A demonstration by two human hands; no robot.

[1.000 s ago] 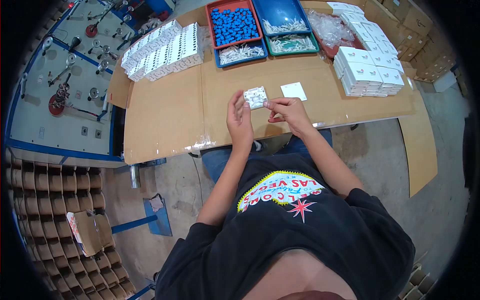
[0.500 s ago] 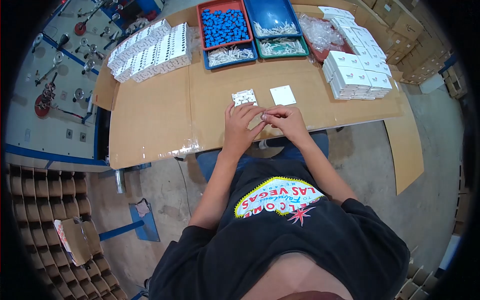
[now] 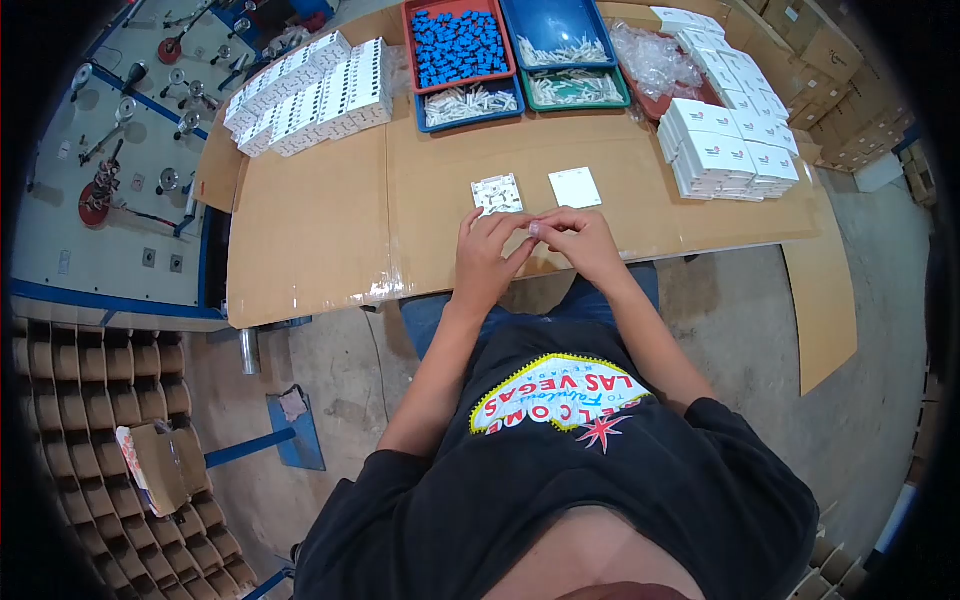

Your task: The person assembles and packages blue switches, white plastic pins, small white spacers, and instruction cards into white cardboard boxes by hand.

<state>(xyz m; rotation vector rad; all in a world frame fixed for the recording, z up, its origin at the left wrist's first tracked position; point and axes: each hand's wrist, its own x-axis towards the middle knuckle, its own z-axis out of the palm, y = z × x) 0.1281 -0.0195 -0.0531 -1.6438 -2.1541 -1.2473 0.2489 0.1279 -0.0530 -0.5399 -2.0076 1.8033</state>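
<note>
My left hand [image 3: 487, 258] and my right hand [image 3: 582, 244] meet fingertip to fingertip over the front part of the cardboard-covered table [image 3: 310, 225]. The fingers of both are pinched together, and whatever lies between them is too small to make out. Just beyond my left fingers lies a white open housing [image 3: 497, 193] with small parts in it. A flat white square plate [image 3: 574, 188] rests to its right, beyond my right hand, touched by neither hand.
Stacked white boxes [image 3: 335, 105] stand at the back left, more white packs [image 3: 722, 150] at the right. Between them are a red tray of blue parts [image 3: 459, 45], blue [image 3: 470, 105] and green trays [image 3: 574, 90] of white pieces, and clear plastic bags [image 3: 655, 62].
The whole view has shifted slightly, so the table and its contents appear a little further right. My hands remain together in nearly the same pinch.
</note>
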